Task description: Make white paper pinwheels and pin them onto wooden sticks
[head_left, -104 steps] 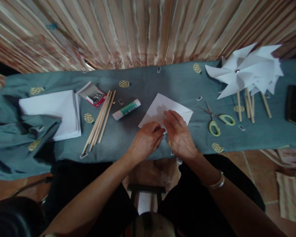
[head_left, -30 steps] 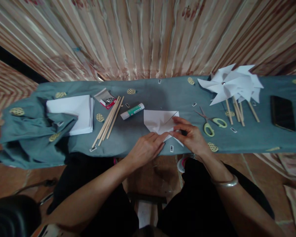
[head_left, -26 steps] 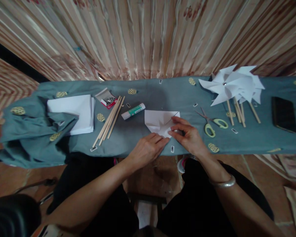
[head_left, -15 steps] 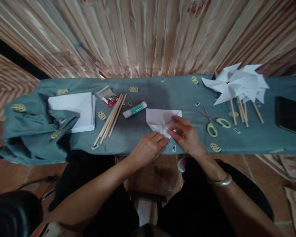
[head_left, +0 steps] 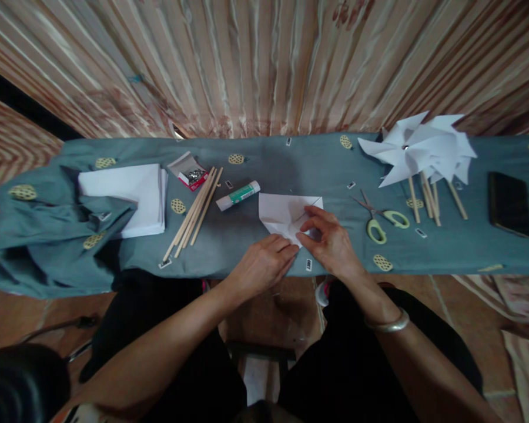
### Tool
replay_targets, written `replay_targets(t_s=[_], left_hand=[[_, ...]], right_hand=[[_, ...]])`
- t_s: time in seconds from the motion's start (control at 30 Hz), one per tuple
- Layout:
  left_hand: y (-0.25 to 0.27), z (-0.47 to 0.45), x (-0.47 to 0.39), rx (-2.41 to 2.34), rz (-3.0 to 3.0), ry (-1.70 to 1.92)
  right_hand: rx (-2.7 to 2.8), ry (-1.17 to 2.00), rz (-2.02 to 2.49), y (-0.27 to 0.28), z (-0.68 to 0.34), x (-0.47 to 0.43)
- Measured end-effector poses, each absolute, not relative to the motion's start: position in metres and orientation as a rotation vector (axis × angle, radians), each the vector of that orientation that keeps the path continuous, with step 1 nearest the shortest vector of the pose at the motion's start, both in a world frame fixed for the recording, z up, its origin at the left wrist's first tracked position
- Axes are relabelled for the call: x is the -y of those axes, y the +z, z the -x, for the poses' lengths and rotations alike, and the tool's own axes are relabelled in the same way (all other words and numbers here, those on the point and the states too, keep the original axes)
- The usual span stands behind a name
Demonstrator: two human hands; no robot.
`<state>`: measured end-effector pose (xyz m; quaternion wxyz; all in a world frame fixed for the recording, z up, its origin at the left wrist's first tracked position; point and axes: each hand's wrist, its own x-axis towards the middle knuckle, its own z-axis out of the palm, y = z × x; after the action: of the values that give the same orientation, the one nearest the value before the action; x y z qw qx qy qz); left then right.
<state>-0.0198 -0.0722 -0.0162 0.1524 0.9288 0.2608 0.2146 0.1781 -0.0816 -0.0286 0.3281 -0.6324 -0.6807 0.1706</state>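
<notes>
A white sheet of paper (head_left: 278,207) lies in front of me, with a cut line near its far right corner and its near edge bent up. My left hand (head_left: 264,258) is closed on the near left part of the sheet, fingers pressed together. At the right side, my right hand (head_left: 328,238) pinches the paper between thumb and fingers. The fingers partly cover the near edge. A glue stick (head_left: 238,195) lies just left of the sheet, and scissors (head_left: 381,218) with green handles rest to its right, blades apart.
Several wooden sticks (head_left: 194,214) lie left of the glue stick, by an opened small box (head_left: 189,172) of metal pins. Farther left is a paper stack (head_left: 145,200), partly under bunched cloth (head_left: 70,211). Paper pinwheels (head_left: 417,150) and a phone (head_left: 510,204) are on the right.
The view has shifted slightly, so everything sits a little farther left. Both hands stay on the paper, with hardly any movement of the fingers.
</notes>
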Motion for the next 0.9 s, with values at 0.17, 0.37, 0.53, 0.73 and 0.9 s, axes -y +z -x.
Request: replay_targets(t_s=[0.17,0.37,0.53,0.73,0.9], left_hand=[[-0.0161,0.019,0.0722,-0.754,-2.675,0.589],[-0.0162,0.0184,0.0732,-0.751,-2.68,0.609],[-0.0162,0.0184,0.0728,-0.75,-2.673,0.612],[-0.0152,0.0187,0.073,-0.744,-2.682,0.613],[-0.0143,0.0183,0.0728,-0.753,-2.69,0.559]], right_hand=[[1.796,0.433,1.634,-0.0301,-0.178,0.0822],[1.836,0.403,1.578,-0.0311,-0.1779,0.0843],[1.88,0.355,1.526,-0.0323,-0.177,0.0862],[1.959,0.285,1.485,-0.0345,-0.1776,0.0872],[2.051,0.239,1.467,-0.0314,-0.1773,0.0878]])
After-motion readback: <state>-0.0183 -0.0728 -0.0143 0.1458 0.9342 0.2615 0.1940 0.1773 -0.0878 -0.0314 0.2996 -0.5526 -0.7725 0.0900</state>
